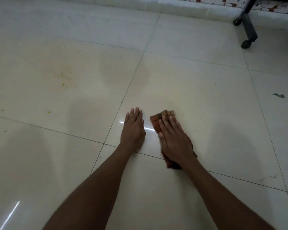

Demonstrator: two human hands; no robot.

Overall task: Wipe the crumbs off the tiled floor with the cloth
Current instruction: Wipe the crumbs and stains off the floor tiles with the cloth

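The cream tiled floor [198,83] looks like glazed ceramic, smooth and glossy, throwing back bright streaks of light and soft shadows, with thin dark grout lines between the tiles. The folded brown and orange checked cloth [158,120] is a soft woven fabric, matt (its far edge is blurred). The scattered yellow crumbs [63,75] look dry and grainy. The black chair leg [248,24] has a dull, matt finish.

No text, label, brand, number or sign can be read anywhere in the view.
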